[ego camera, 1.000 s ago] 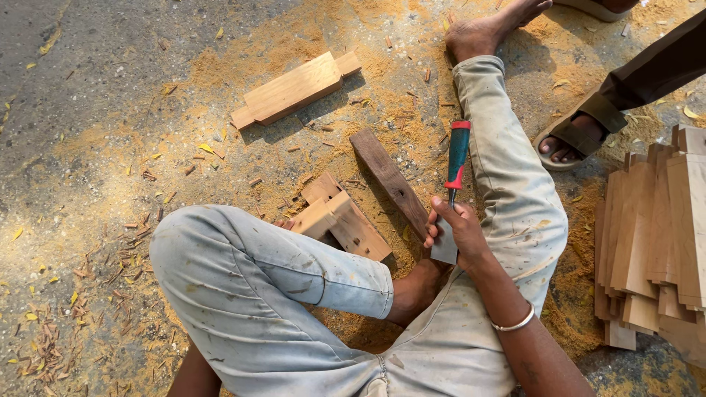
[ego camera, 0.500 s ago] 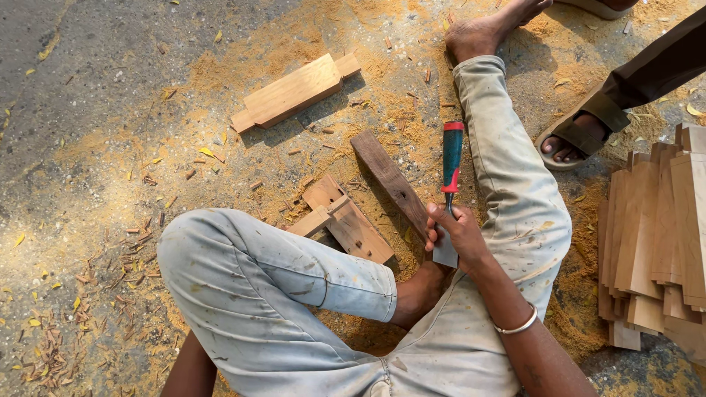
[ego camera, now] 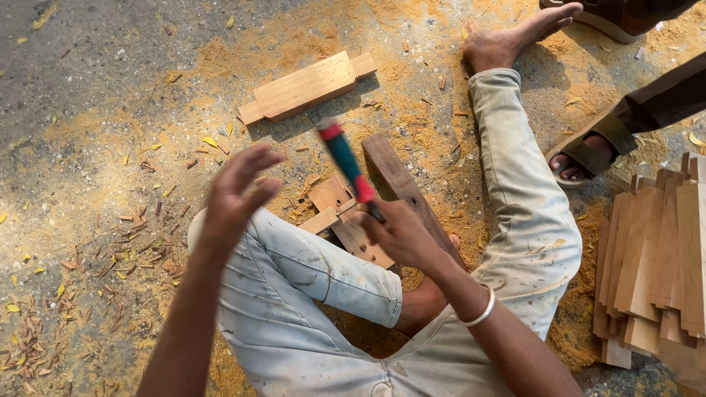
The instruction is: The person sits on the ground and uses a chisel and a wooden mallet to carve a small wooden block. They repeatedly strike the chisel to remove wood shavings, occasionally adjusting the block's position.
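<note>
While the right hand (ego camera: 397, 234) grips a chisel (ego camera: 346, 163) (blade hidden), the blurred left hand (ego camera: 234, 197) hangs spread.

The chisel (ego camera: 344, 162) had a green handle with red ends. It was tilted, its top pointing to eleven o'clock. Its blade end was hidden, low over the small wood block (ego camera: 334, 202).

Strong warm daylight falls across the ground (ego camera: 110, 95), bright and even, with no glare. Shadows are short and hard-edged, cast down and to the right of the notched board (ego camera: 305, 87). The raised left hand (ego camera: 235, 195) is smeared by motion blur, and the red-and-teal handled tool (ego camera: 346, 162) is slightly soft. Everything else is sharp.
</note>
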